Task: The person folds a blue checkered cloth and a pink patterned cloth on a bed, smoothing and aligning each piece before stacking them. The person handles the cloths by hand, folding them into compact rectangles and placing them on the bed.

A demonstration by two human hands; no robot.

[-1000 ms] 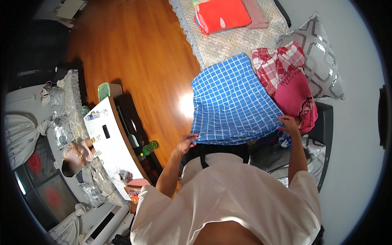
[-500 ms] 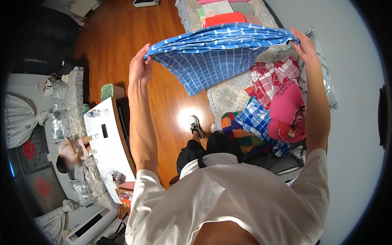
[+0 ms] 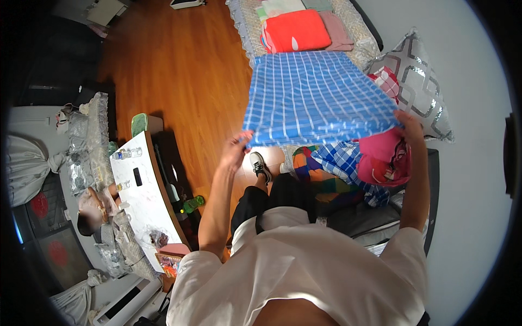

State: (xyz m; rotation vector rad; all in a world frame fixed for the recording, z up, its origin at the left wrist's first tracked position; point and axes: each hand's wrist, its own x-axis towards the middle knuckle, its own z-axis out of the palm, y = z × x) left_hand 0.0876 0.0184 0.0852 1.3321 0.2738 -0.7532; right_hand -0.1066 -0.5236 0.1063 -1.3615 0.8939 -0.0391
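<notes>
A blue cloth with a white check (image 3: 321, 89) is spread out in front of me, its far edge reaching toward the folded pile on the couch. My left hand (image 3: 235, 151) pinches its near left corner. At the near right corner, my right hand (image 3: 409, 128) is closed on the same cloth. Partly under it lie a pink garment (image 3: 380, 149), a blue-and-white plaid garment (image 3: 340, 157) and a red-and-white checked garment (image 3: 386, 81), most of which the cloth hides.
Folded towels, one bright red (image 3: 296, 31), sit at the couch's far end. A silver-patterned cushion (image 3: 418, 81) leans on the right. To the left are a white table (image 3: 147, 204), a green bin (image 3: 145, 124) and a seated person (image 3: 93, 209). A green bottle (image 3: 193, 204) stands by the table.
Both hands have come lower and nearer to me, and the left has moved inward. The cloth has gone from bunched and raised to spread flat over the couch.
</notes>
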